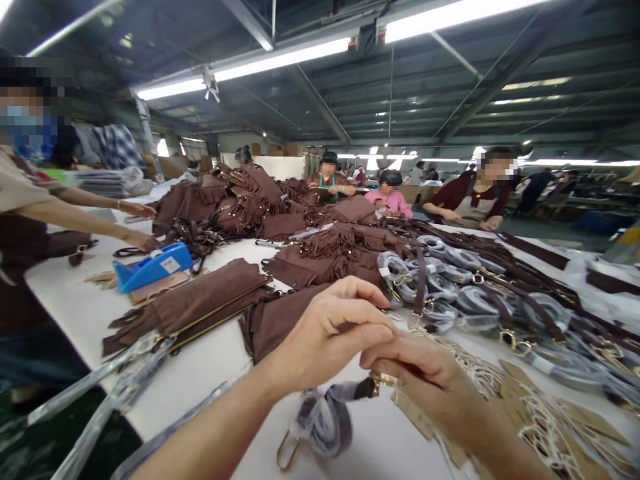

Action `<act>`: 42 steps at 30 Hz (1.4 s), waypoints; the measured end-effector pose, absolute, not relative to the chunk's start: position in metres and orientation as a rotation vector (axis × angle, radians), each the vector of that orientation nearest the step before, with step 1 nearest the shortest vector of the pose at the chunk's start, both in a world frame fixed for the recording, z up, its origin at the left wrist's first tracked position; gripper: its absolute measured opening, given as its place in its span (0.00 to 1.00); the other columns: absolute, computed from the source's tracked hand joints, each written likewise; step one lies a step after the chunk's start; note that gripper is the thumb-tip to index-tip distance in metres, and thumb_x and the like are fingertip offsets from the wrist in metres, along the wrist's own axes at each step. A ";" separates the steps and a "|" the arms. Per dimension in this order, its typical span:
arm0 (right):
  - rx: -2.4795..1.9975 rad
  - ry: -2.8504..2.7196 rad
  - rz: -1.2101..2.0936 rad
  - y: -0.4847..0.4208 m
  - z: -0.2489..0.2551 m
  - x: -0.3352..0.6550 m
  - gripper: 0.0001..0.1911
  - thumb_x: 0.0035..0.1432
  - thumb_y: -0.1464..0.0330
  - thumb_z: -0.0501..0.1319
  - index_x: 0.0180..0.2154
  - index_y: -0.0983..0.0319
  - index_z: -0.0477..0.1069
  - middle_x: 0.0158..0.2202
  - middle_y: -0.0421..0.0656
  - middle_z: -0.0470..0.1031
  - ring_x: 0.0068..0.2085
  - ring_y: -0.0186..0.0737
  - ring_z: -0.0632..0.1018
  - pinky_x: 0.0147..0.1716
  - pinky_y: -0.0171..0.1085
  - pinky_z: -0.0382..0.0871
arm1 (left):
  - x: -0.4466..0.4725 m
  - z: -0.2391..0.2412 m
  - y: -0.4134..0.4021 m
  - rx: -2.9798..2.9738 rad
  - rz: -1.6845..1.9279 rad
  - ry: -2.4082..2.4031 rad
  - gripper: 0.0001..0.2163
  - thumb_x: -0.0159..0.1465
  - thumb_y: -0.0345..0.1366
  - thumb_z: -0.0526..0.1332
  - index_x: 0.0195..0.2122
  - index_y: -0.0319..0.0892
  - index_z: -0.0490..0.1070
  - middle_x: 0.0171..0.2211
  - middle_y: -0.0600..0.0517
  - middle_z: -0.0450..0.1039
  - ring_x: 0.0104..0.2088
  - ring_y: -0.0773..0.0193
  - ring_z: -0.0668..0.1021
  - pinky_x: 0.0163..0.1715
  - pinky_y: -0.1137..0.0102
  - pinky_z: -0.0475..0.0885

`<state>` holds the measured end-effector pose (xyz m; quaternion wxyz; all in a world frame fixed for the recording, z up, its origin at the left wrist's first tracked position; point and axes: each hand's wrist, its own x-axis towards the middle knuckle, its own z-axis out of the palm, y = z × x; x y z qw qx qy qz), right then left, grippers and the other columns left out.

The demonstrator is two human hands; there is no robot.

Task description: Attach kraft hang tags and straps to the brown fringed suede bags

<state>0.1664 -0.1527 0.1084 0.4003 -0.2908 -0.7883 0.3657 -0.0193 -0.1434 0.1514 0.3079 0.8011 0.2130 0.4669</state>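
Note:
My right hand (425, 367) is closed around the gold-buckled end of a dark strap (345, 420). The strap's coil, wrapped in clear plastic, hangs or lies just below, a gold clasp at its lower end. My left hand (340, 320) meets the right one at the fingertips, its fingers curled and pinched together. Whatever it grips is hidden behind the fingers. Beyond my hands lies a brown fringed bag (280, 320), partly covered by my left hand. Paper tags with white strings (520, 393) lie to the right of my right hand.
Many plastic-wrapped strap coils (450, 267) cover the table's right side. Brown bags (225, 193) are heaped at the back. A blue tape dispenser (153, 267) and a zipped brown bag (195, 300) stand left. One co-worker (30, 187) reaches in from the left; others sit across the table.

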 end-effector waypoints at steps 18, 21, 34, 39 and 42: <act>-1.147 -2.041 1.191 -0.078 0.020 0.169 0.16 0.59 0.57 0.58 0.26 0.61 0.69 0.27 0.41 0.74 0.23 0.32 0.72 0.24 0.31 0.64 | -0.094 0.021 -0.048 2.605 0.149 1.626 0.09 0.69 0.32 0.49 0.37 0.40 0.68 0.35 0.45 0.75 0.37 0.55 0.79 0.38 0.65 0.71; -1.030 -2.359 0.812 -0.065 0.012 0.152 0.11 0.61 0.68 0.55 0.27 0.61 0.70 0.52 0.47 0.74 0.47 0.43 0.76 0.47 0.37 0.66 | -0.098 0.028 -0.040 2.552 0.197 1.643 0.10 0.69 0.33 0.49 0.34 0.41 0.68 0.32 0.47 0.76 0.36 0.56 0.79 0.35 0.68 0.69; -1.321 -2.669 0.414 -0.048 -0.013 0.115 0.16 0.62 0.76 0.48 0.46 0.64 0.71 0.45 0.51 0.77 0.44 0.46 0.78 0.40 0.37 0.66 | -0.113 0.020 -0.023 2.446 0.387 1.900 0.10 0.67 0.26 0.47 0.42 0.40 0.67 0.40 0.46 0.72 0.39 0.59 0.75 0.40 0.67 0.69; -1.251 -2.509 0.501 -0.050 -0.018 0.121 0.14 0.63 0.74 0.49 0.43 0.62 0.72 0.43 0.48 0.77 0.45 0.45 0.76 0.42 0.37 0.66 | -0.103 0.026 -0.037 2.839 0.320 1.669 0.10 0.69 0.30 0.48 0.46 0.45 0.66 0.45 0.47 0.67 0.45 0.58 0.71 0.47 0.65 0.66; -1.274 -2.515 0.513 -0.047 -0.019 0.122 0.12 0.62 0.74 0.50 0.38 0.61 0.71 0.39 0.47 0.77 0.42 0.44 0.77 0.40 0.36 0.65 | -0.109 0.034 -0.039 3.020 0.145 1.596 0.09 0.69 0.31 0.50 0.44 0.45 0.68 0.46 0.48 0.67 0.45 0.58 0.70 0.45 0.66 0.67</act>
